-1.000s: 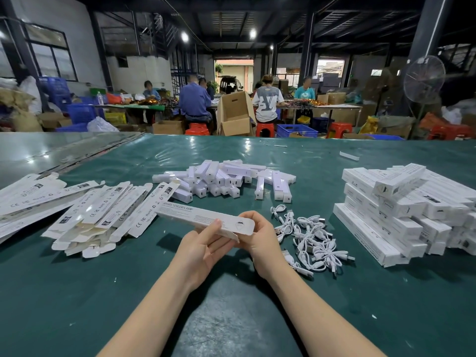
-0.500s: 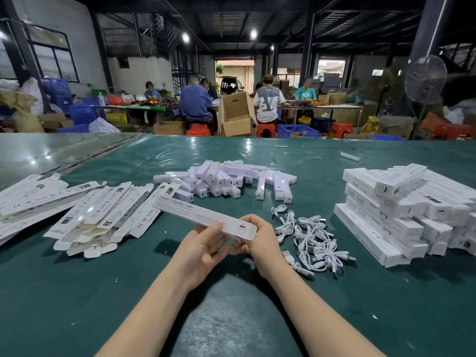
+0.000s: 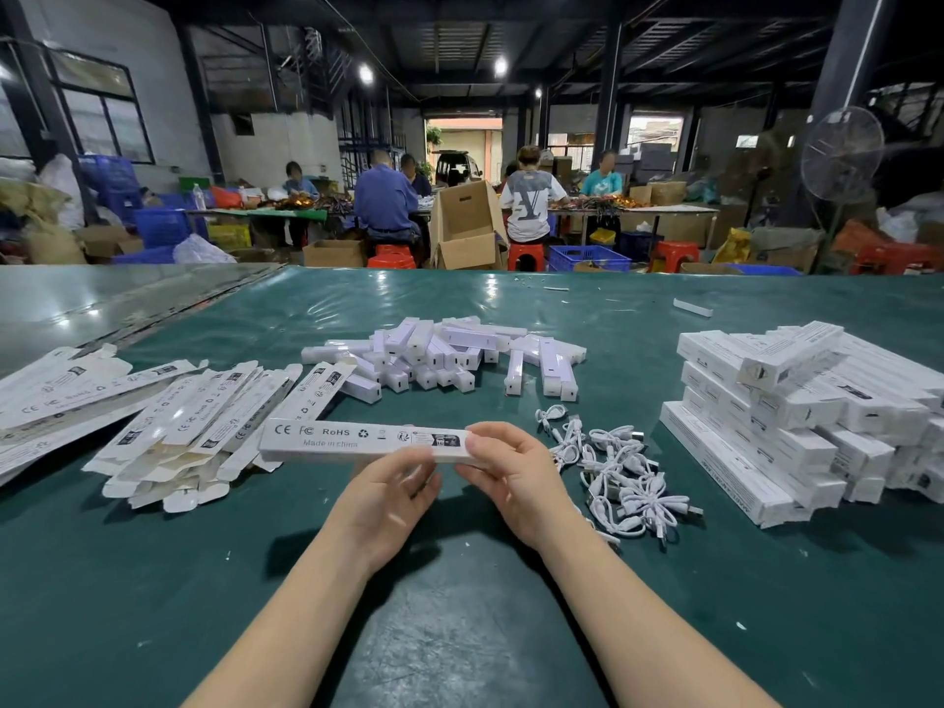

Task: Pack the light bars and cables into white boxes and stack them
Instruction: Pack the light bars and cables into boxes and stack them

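White thin cardboard: the long printed box (image 3: 357, 439) is gripped from beneath by the left hand (image 3: 393, 482) and pinched at its 3 o'clock end by the right hand (image 3: 511, 472). It is probably light and crushable, so hold its edges. The tangled white cables (image 3: 613, 467) lie at 3 o'clock and the short white light bars (image 3: 439, 355) at 12.

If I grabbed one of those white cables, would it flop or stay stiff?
Probably floppy: the white cables lie in loose curly bundles. Likely light too, since they are thin. Their loops overlap, so one might drag neighbours along.
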`<state>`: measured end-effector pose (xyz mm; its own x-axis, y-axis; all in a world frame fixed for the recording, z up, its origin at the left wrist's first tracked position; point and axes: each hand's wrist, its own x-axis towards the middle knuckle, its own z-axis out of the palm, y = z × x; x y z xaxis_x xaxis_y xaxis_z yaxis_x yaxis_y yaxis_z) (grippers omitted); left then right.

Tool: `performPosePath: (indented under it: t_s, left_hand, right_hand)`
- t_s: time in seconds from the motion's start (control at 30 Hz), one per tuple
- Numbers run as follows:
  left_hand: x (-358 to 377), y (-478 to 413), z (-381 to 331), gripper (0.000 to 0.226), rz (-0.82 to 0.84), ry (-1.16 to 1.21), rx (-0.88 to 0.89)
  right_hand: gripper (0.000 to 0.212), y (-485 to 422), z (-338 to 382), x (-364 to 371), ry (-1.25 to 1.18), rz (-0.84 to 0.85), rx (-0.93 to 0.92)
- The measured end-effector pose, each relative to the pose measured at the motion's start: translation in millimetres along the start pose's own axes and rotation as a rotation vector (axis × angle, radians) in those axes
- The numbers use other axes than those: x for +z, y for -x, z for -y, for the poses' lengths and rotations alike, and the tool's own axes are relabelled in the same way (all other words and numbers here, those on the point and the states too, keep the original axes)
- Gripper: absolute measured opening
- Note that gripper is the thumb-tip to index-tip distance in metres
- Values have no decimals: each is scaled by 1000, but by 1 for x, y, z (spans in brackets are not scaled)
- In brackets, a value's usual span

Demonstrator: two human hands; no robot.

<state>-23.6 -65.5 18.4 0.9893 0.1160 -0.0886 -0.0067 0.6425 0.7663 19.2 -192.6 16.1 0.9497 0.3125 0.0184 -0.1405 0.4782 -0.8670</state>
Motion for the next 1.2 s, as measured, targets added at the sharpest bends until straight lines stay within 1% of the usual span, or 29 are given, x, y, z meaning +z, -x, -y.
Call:
performPosePath:
  t_s: [0.1,0.13,0.2,0.37,0.47,0.6,0.73,0.9,1.1,1.2]
  left_hand:
    - [0,-2,-2,8,-21,121,19]
    - [-1,-3,-2,5,-43,124,37]
    - [-1,-4,-2,7,-81,108,65]
    - [2,-2,-3,9,-121,162,33]
    - [2,-1,-5,4,-159,221,-17]
    - [2,0,-7,6,-198,171,-46]
    - [1,0,-7,4,-212,209,-59]
    - [-1,-1,-7,3,-168,176,-55]
    - [-3,-6,-1,9,-166,94,46]
    - [-4,-6,1,13,-150,56,68]
  right_hand:
    - [24,0,1,-1,16,-7,-44]
    - [27,0,0,-1,31,-12,-57]
    - [30,-1,-1,-1,38,-20,-68]
    - [21,-4,-3,-2,21,-16,-67]
    - [20,-3,-4,-1,42,-6,-86]
    - [19,-2,-3,0,-10,57,-77]
    - [20,0,-3,0,14,95,-67]
    - [21,-1,-3,-2,56,61,-105]
    - [23,-2,-3,-4,92,-4,-154]
    - [21,-3,-4,-3,160,-36,-186]
